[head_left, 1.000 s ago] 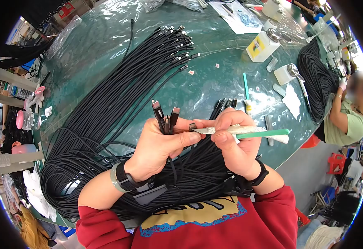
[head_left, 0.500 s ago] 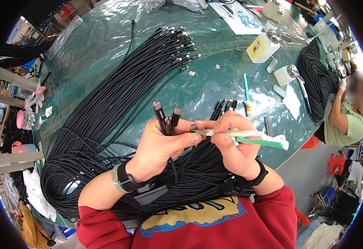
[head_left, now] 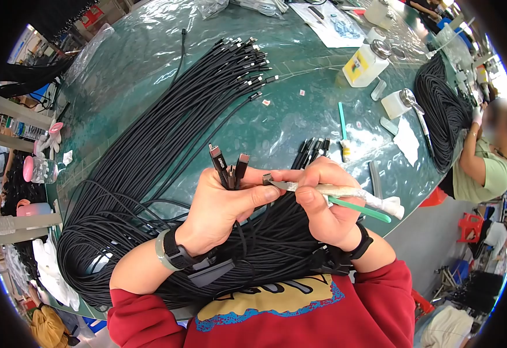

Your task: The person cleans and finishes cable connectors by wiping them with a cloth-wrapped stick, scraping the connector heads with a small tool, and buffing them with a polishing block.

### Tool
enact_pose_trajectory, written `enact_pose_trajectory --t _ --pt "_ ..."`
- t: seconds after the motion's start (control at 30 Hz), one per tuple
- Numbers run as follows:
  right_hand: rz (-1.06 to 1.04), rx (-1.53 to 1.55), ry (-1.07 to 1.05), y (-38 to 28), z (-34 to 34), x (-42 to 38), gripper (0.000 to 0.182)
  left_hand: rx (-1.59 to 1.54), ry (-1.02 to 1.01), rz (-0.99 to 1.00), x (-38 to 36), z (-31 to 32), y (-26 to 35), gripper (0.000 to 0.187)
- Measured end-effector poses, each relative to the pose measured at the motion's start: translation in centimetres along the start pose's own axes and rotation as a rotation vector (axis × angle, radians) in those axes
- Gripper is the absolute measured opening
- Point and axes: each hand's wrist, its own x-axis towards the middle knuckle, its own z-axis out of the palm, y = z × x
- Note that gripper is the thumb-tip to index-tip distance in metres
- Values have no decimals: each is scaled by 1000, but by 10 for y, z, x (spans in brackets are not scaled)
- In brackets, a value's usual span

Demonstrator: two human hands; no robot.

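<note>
My left hand (head_left: pixel 221 200) is closed around several black USB cable connectors (head_left: pixel 219 165), their metal tips pointing up and away. One more connector (head_left: pixel 267 178) sticks out between its thumb and forefinger. My right hand (head_left: pixel 329 203) grips a small knife (head_left: pixel 346 191) with a wrapped whitish handle, its blade at or very near that connector; contact is hard to make out. A green stick (head_left: pixel 364 210) is also held in the right hand, below the handle. Beneath both hands lie looped black cables (head_left: pixel 265 243), with more connector ends (head_left: pixel 317 149) just beyond the right hand.
A large bundle of black cables (head_left: pixel 166 122) spreads over the green table (head_left: pixel 126 64). To the right are two clear bottles (head_left: pixel 367 65), a green-handled brush (head_left: pixel 342 122), a white tissue (head_left: pixel 406 145) and another cable coil (head_left: pixel 442 110). A co-worker in a green shirt (head_left: pixel 482 171) sits at right.
The knife's rear end has dipped slightly, and the green stick now angles lower, apart from the handle. Both hands remain in nearly the same place.
</note>
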Motion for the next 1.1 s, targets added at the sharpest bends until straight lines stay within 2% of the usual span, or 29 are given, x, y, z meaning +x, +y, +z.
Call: enact_pose_trajectory --t 0.13,0.23,0.4,0.5,0.63,1.1 --pt "13 21 11 -2 -1 0 12 -4 -16 8 0 1 1 18" --pt "111 -34 -128 -12 -8 3 22 -8 -36 6 0 0 2 17" --pt "91 -3 -68 -10 -5 2 22 -51 -72 26 1 0 0 17" --pt "123 158 87 -14 0 4 11 -30 -88 22 2 -2 0 17" --pt "85 71 -6 -9 -5 2 10 -17 -59 14 1 0 1 16" --pt "-10 74 10 -5 1 1 13 28 -40 2 0 0 -1 20"
